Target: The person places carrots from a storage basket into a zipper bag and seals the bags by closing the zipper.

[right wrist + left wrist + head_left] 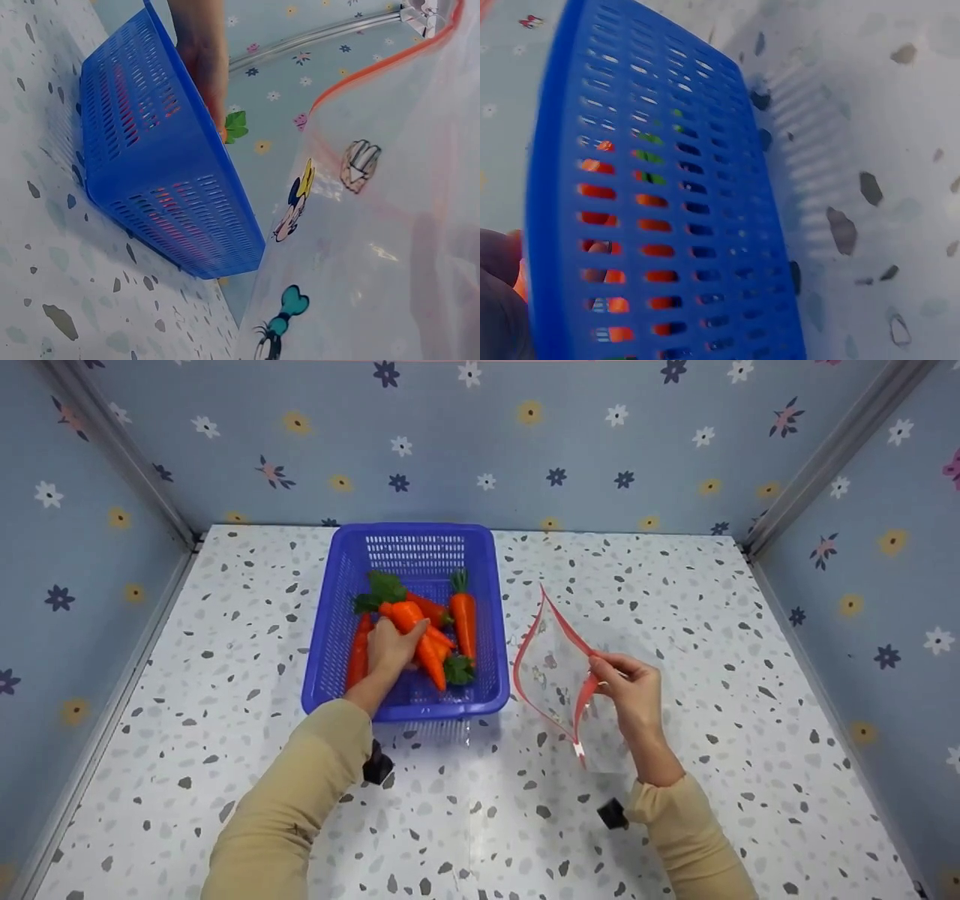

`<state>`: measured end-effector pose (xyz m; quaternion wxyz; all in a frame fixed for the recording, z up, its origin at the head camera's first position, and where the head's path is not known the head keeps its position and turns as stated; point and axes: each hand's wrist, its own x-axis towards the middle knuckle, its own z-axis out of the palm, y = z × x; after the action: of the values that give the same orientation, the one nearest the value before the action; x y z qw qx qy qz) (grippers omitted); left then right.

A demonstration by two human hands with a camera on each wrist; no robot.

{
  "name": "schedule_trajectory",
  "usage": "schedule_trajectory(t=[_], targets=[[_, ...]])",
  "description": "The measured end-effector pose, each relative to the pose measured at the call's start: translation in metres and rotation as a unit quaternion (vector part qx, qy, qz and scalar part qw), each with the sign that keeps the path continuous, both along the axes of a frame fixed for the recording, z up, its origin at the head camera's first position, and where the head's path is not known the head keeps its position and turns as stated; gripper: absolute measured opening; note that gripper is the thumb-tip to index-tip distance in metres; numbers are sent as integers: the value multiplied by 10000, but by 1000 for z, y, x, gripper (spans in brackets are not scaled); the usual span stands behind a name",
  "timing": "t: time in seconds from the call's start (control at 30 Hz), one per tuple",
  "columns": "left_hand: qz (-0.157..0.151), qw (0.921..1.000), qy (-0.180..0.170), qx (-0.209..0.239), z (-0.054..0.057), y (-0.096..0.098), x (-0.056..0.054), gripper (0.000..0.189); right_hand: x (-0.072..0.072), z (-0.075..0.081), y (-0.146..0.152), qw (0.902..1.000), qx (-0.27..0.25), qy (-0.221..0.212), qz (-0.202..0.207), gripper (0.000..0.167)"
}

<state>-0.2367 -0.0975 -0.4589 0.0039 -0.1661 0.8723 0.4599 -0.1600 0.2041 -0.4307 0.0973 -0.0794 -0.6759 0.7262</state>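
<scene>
A blue basket (pixel 405 711) stands on the speckled bench (pixel 487 825), left of a clear bag (pixel 551 675), so each hand has one container within easy reach. The left hand (pixel 391 647) reaches over the basket's near edge, its grip closed to about a carrot's thickness, thumb along one side and fingers curled round the other of a carrot (pixel 409 617) in the pile; whether it has a second one too, I cannot tell, as the fingertips are hidden. That hold across the thick part looks chosen because the body is firm, while the leafy tops would bend. Another carrot (pixel 464 622) lies at the basket's right side with its leaves toward the far end, and the high slatted walls seem to stop such round things rolling off. The right hand (pixel 636 690) has its grip brought together in a pinch on the red-edged rim of the bag, thumb against fingers with only the film between. Pulling at that one side probably explains why the mouth gapes toward the basket, since so limp a bag would likely fold flat if let go.
</scene>
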Motion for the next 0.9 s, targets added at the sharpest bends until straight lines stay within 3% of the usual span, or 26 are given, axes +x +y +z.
schedule_trajectory(t=[0.23, 0.47, 0.57, 0.6, 0.7, 0.8, 0.83, 0.9], targets=[[-175, 9973, 358, 616, 19, 9, 6, 48, 0, 3, -1, 9998, -190, 39, 18, 10], [-479, 9938, 262, 973, 38, 18, 17, 58, -4, 3, 0, 9999, -39, 69, 72, 15], [-640, 9934, 199, 929, 47, 22, 21, 60, -6, 2, 1, 9995, 38, 270, 130, 19], [-709, 9933, 189, 891, 50, 24, 23, 61, -14, -10, 6, 9984, -166, 451, 305, 19], [-907, 9920, 214, 853, 57, 28, 27, 62, -16, -11, 6, 9978, -165, 544, 355, 19], [-1128, 9891, 251, 908, 64, 34, 32, 59, -18, -11, 6, 9987, -53, 401, 315, 19], [-1204, 9881, 268, 915, 66, 35, 34, 57, -12, 2, 0, 9995, 194, 209, 147, 21], [-1356, 9862, 285, 903, 70, 39, 38, 55, -14, 3, 0, 9996, 235, 89, 130, 21]])
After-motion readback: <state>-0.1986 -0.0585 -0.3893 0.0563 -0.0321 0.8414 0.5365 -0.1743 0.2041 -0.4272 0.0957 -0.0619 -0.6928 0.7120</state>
